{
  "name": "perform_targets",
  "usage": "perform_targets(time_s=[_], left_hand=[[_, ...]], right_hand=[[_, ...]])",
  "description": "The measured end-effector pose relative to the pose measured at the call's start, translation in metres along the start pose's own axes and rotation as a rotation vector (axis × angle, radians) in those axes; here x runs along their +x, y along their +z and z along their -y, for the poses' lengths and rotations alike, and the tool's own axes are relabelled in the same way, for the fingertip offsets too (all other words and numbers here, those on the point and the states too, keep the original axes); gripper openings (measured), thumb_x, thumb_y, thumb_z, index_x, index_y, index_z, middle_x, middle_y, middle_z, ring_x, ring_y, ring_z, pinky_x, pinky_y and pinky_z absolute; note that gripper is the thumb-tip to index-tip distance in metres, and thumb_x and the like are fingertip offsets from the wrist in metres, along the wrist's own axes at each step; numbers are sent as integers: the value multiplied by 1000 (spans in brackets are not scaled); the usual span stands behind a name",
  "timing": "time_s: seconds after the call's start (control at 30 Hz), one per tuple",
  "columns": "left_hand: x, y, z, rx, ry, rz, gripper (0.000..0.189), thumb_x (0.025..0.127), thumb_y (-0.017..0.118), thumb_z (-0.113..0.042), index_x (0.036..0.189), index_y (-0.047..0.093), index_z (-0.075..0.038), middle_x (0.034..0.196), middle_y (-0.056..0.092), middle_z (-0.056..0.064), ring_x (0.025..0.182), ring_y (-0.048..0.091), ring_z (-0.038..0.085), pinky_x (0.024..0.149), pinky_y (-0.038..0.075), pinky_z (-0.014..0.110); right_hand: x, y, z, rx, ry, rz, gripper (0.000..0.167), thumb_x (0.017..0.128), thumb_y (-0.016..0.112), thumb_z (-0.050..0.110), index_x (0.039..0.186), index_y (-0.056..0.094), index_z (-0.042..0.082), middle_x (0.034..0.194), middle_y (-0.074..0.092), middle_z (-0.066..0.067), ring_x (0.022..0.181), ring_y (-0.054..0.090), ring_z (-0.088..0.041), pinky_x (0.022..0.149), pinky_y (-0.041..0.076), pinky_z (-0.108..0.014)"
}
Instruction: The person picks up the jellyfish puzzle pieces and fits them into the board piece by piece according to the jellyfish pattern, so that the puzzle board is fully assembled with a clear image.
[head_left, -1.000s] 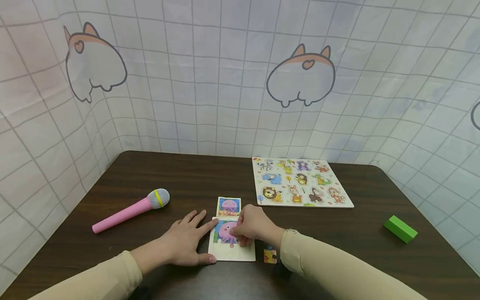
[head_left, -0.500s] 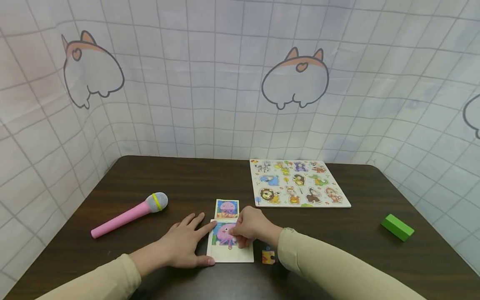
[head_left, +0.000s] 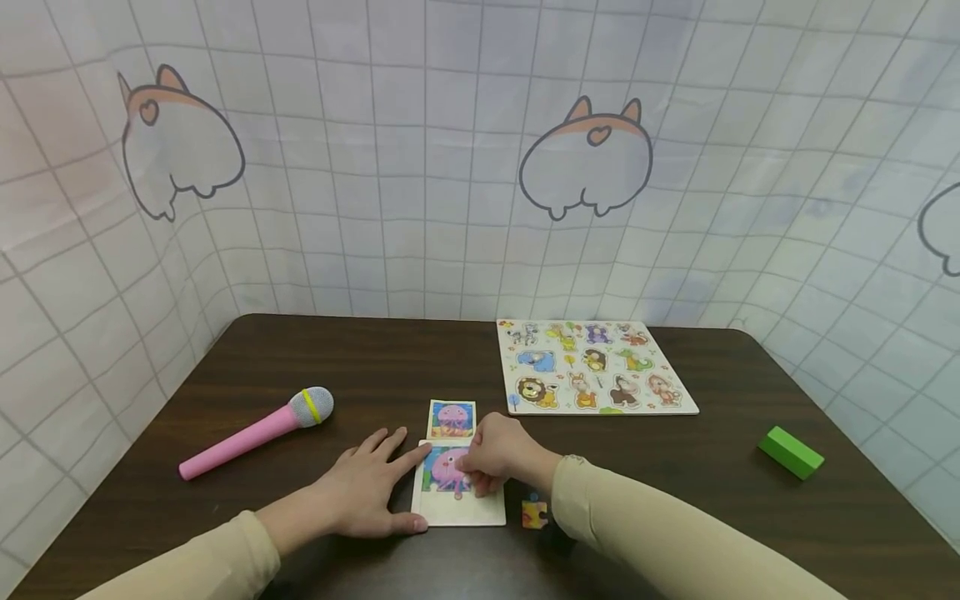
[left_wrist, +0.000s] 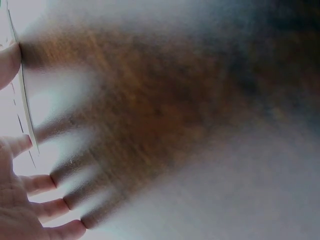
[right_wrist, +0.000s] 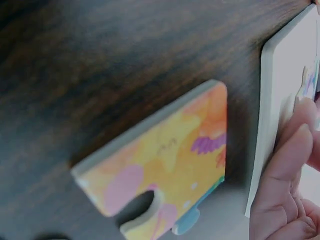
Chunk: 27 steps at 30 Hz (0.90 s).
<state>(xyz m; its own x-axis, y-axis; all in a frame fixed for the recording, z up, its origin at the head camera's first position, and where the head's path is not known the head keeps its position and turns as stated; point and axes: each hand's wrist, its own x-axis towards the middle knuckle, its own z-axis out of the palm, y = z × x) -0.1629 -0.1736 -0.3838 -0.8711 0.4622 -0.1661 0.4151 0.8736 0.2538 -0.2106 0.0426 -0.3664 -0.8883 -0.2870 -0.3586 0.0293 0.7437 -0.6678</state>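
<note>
A small white puzzle board (head_left: 457, 512) lies on the dark table, its upper part filled with a pink jellyfish picture (head_left: 447, 467); the lower strip is bare. My left hand (head_left: 360, 487) rests flat with fingers spread, its index finger and thumb on the board's left edge. With curled fingers, my right hand (head_left: 498, 454) pinches a puzzle piece (right_wrist: 308, 82) at the upper right of the picture, mostly hidden by the fingers. Just right of the board lies a loose yellow-orange puzzle piece (head_left: 535, 514), close up in the right wrist view.
Touching the board's far edge is a jellyfish picture card (head_left: 452, 418). A pink toy microphone (head_left: 255, 437) lies at the left. An animal puzzle board (head_left: 596, 367) sits at the back right, and a green block (head_left: 791, 452) at the far right. A patterned curtain (head_left: 420, 167) surrounds the table.
The head view has shifted slightly, so the whole scene sits a little lower and further left. Both hands keep their places on the board.
</note>
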Motion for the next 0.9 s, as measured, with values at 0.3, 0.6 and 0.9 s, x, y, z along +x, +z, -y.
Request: perform_targets(time_s=[0.3,0.6,0.9], left_hand=[[-1,0,0,-8,-6,6,95,83,70,-69,158,40,-20,162,33,25,148,31,52,106,37,73],[-1,3,0,-11,-11,6,96,82,70,-70,158,40,-20,163,33,25,148,31,52,107,36,73],[0,0,0,-9,-11,18,96,83,70,-70,159,39,-21,164,32,24,149,29,51,108,35,74]], right_hand=[[-5,0,-1,-80,-94,13,25,83,85,10,71,64,6,58,67,-6,49,65,-13,52,55,-26],[-14,-7,-3,-14,-126,52,19,86,82,9,79,64,5,64,70,-8,56,69,-16,59,59,-30],[-28,-50,-40,-25,-307,-3,12,92,75,8,99,69,1,86,70,-4,76,65,-12,69,54,-29]])
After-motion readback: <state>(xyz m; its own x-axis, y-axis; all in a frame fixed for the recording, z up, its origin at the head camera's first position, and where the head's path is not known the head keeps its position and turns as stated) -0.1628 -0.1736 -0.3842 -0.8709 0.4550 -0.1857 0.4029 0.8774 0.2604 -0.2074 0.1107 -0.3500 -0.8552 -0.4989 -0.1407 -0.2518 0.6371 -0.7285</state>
